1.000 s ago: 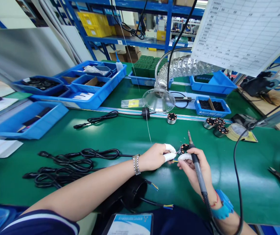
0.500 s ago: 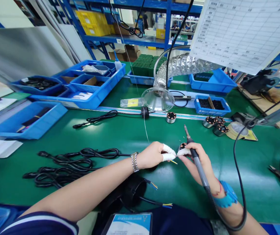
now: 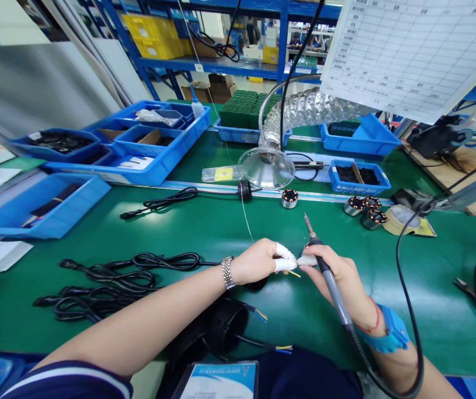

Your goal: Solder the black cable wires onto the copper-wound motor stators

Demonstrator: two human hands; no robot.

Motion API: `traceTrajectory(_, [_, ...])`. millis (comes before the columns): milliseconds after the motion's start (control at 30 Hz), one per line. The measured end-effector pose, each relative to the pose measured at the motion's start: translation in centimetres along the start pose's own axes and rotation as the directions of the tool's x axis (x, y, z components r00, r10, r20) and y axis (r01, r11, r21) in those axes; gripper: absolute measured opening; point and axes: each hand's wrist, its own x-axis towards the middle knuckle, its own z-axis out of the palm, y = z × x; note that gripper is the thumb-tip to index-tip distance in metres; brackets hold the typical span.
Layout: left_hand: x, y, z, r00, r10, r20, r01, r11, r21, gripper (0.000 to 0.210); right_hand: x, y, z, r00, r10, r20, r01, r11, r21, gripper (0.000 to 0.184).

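Observation:
My left hand [image 3: 260, 263], with white finger covers on its fingertips, is pinched closed on a thin wire whose yellow end [image 3: 294, 274] pokes out below the fingers. A thin pale strand [image 3: 246, 219] runs down from above to the back of this hand. In my right hand [image 3: 337, 277] a soldering iron [image 3: 334, 285] lies between thumb and fingers, its tip up and pointing away. The covered fingertips of this hand meet those of my left, and what lies between them is too small to make out. A motor stator is mostly hidden behind my right fingers.
Black power cords [image 3: 113, 277] lie left of my left arm. Cable ends with bare wires [image 3: 283, 349] stick out near my lap. A clear fume hood [image 3: 266, 169] hangs ahead. Stators [image 3: 290, 198] stand beyond the iron, pliers [image 3: 468, 288] at right, blue bins [image 3: 46, 205] at left.
My right hand and the soldering iron have shifted slightly left, and the stator behind the fingers is now more covered. My left hand keeps its pinch. The whole view has moved a little.

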Motion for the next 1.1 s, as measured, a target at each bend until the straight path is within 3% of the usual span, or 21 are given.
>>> traceTrajectory(167, [-0.1, 0.0, 0.0, 1.000, -0.019, -0.016, 0.017, 0.997, -0.077, 0.019, -0.2, 0.2, 0.7, 0.996, 0.013, -0.089, -0.010, 0.999, 0.040, 0.019])
traceTrajectory(367, [-0.2, 0.0, 0.0, 0.996, -0.050, -0.079, 0.039, 0.990, -0.132, 0.014, -0.3, 0.3, 1.6, 0.980, -0.080, -0.181, 0.089, 0.995, 0.046, 0.029])
traceTrajectory(633, [0.2, -0.4, 0.0, 0.994, -0.014, -0.111, 0.008, 0.998, -0.059, 0.016, 0.3, -0.2, 1.6, 0.991, 0.011, -0.131, -0.003, 0.998, 0.059, 0.021])
traceTrajectory(800, [1.1, -0.4, -0.8, 0.981, -0.047, -0.188, 0.036, 0.998, -0.059, 0.016, -0.4, 2.6, -0.4, 0.970, 0.174, -0.171, -0.184, 0.982, -0.041, 0.032])
traceTrajectory(900, [1.7, -0.4, -1.4, 0.976, -0.052, -0.211, 0.044, 0.998, -0.041, 0.017, -1.0, 4.9, -0.4, 0.970, 0.240, -0.033, -0.242, 0.964, -0.107, 0.041])
traceTrajectory(1100, [2.1, -0.9, -1.6, 0.972, -0.058, -0.227, 0.054, 0.998, -0.023, 0.020, -1.5, 5.6, 0.5, 0.966, 0.187, 0.178, -0.199, 0.979, 0.051, 0.038])
